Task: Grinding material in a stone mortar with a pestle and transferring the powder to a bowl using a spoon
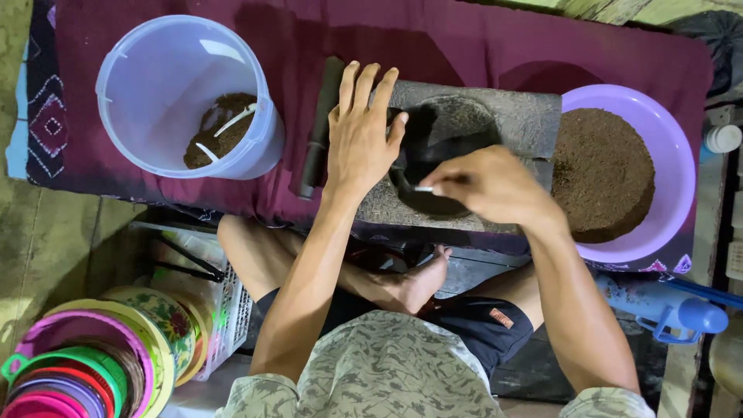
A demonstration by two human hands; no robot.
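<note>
Spoon (424, 189) | pinched in right hand (487, 186) fingers | left hand (360, 135) flat on stone slab (526, 116)

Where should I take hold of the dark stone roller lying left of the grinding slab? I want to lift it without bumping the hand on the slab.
Probably the near end of the stone roller, from above. It lies lengthwise along the slab's left edge on the maroon cloth; the left hand crowds its middle, while the lower end lies bare.
</note>
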